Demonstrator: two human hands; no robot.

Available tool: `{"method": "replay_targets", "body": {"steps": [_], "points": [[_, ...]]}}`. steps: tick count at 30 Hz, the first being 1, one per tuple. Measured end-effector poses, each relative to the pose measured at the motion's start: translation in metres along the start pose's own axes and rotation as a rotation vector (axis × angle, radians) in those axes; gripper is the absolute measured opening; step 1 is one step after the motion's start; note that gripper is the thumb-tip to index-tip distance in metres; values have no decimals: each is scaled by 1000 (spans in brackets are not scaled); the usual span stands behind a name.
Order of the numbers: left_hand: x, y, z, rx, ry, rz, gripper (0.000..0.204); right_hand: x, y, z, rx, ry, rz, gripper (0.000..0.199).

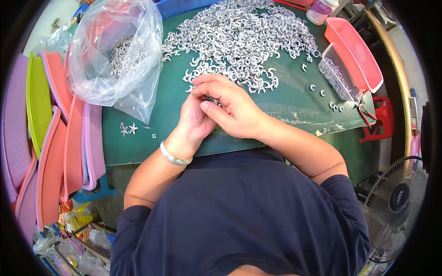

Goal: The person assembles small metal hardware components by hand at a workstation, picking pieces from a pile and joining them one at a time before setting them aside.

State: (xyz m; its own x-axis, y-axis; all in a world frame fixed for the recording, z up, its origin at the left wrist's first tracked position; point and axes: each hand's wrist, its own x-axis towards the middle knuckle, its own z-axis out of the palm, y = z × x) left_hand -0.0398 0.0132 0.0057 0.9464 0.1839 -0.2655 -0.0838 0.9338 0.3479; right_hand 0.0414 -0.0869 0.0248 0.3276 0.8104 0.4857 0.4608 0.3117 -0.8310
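My left hand (193, 117), with a bracelet (174, 155) on its wrist, is cupped with its palm turned inward. My right hand (238, 110) closes over it, fingers curled and thumb resting against the left palm. Between the two hands a few small metal pieces (212, 99) peek out; most of what they enclose is hidden. Just beyond my fingers spreads a large heap of silver crescent-shaped metal pieces (239, 41) on the green tabletop (285, 108). A clear plastic bag (94, 87) with more small metal parts inside lies open left of the heap.
Star-shaped pieces (133, 128) lie near the table's left front. At right stand a clear tub (338, 87) of metal parts, a pink basket (357, 55) and red-handled pliers (364, 115). Stacked colored baskets (39, 106) crowd the left edge. A fan (398, 202) and red stool (382, 119) are at right.
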Motion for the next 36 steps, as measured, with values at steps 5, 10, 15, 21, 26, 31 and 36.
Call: {"method": "replay_targets", "body": {"steps": [5, 10, 15, 21, 26, 31, 36], "points": [[5, 6, 2, 13, 88, 33, 21, 9, -6, -13, 47, 62, -72, 21], [-10, 77, 24, -38, 31, 120, 14, 11, 20, -65, -700, 107, 6, 34], [-3, 218, 27, 411, -84, 534, 20, 0, 43, -85, -846, -91, 145, 40], [7, 227, 45, 1224, 676, 604, 43, -9, 39, -86, -716, -235, 108, 32], [-4, 167, 43, 1553, 267, 1003, 25, -15, 25, -96, -574, -252, 129, 36], [-9, 64, 27, 2043, -190, 841, 25, -19, 21, -95, -572, -146, 93, 36], [8, 37, 2, 2243, -201, 663, 26, -17, 26, -93, -793, -142, 23, 27]]}}
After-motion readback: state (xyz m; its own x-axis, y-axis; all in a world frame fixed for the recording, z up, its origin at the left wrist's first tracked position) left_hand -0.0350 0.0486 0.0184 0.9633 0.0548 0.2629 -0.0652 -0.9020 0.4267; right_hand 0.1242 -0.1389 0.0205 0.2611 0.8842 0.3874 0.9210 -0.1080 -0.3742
